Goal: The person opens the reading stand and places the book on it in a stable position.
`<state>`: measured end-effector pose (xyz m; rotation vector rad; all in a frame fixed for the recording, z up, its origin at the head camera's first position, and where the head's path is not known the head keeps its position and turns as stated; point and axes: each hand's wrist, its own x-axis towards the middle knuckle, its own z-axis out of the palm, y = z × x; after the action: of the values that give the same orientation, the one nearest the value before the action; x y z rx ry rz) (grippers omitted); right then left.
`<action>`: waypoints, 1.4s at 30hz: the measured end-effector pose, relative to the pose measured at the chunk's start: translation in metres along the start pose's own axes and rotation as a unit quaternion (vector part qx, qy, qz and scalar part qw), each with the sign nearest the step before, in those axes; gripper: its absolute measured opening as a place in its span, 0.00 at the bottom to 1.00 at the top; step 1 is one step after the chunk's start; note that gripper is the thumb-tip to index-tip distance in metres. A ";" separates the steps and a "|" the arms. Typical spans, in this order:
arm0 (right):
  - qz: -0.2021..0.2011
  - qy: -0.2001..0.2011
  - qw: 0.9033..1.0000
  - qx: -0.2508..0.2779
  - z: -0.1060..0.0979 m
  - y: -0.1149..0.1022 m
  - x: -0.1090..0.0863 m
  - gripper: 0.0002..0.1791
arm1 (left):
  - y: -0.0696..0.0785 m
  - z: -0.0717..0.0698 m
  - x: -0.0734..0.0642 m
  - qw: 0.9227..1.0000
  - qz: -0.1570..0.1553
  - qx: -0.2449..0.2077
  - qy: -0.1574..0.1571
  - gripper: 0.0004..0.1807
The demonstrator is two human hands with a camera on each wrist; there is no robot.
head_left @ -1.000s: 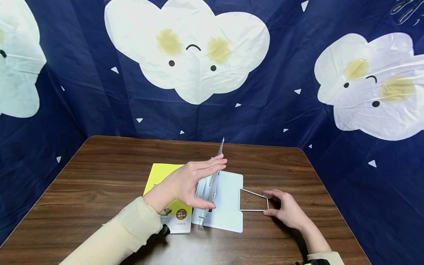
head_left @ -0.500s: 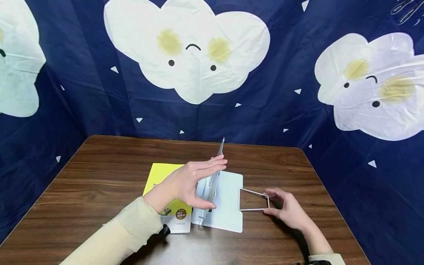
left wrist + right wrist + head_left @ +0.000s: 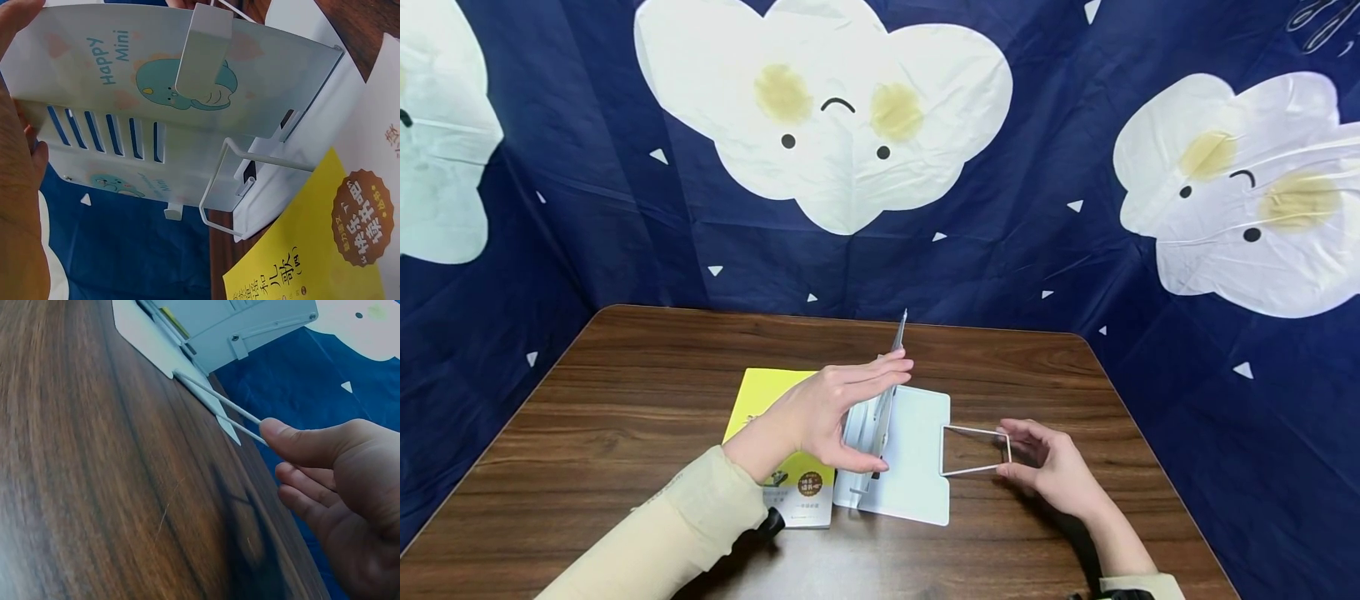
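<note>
A pale metal book stand (image 3: 187,94) with "Happy Mini" and a blue cartoon animal printed on it stands with its panel upright on a light base plate (image 3: 917,467). My left hand (image 3: 842,412) holds the panel, fingers spread toward its far side and thumb at the near edge. From the base's right edge, a white wire loop (image 3: 973,472) sticks out, hinged at the plate. My right hand (image 3: 1048,467) pinches the loop's outer end between thumb and fingers, raised above the table in the right wrist view. A white wire page holder (image 3: 269,160) juts from the stand's other side.
A yellow and white book (image 3: 808,500) lies left of the stand, partly under my left forearm. Everything rests on a dark wood table (image 3: 625,417). A blue curtain (image 3: 850,275) with cloud faces hangs behind the table.
My right hand has lifted the outer end of the wire loop a little, tilting it up from the table. My left hand and the panel have stayed in place.
</note>
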<state>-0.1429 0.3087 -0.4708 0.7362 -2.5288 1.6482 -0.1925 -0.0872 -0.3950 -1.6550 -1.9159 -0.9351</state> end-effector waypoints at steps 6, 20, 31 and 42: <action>-0.024 0.009 0.999 0.030 0.002 -0.003 0.003 0.35 | 0.000 0.001 -0.001 1.000 0.001 0.006 0.004 0.59; -0.051 0.025 0.995 0.084 0.009 -0.008 0.010 0.35 | 0.000 0.003 -0.001 1.000 0.001 -0.001 0.005 0.58; -0.032 0.052 0.994 0.087 0.017 -0.015 0.015 0.33 | -0.001 0.003 0.000 1.000 -0.005 -0.005 0.002 0.58; 0.000 0.089 0.991 0.100 0.029 -0.022 0.015 0.27 | -0.001 0.004 -0.001 1.000 -0.008 0.001 0.002 0.58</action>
<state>-0.1410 0.2704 -0.4601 0.5723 -2.2674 1.8952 -0.1927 -0.0852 -0.3984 -1.6397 -1.9289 -0.9419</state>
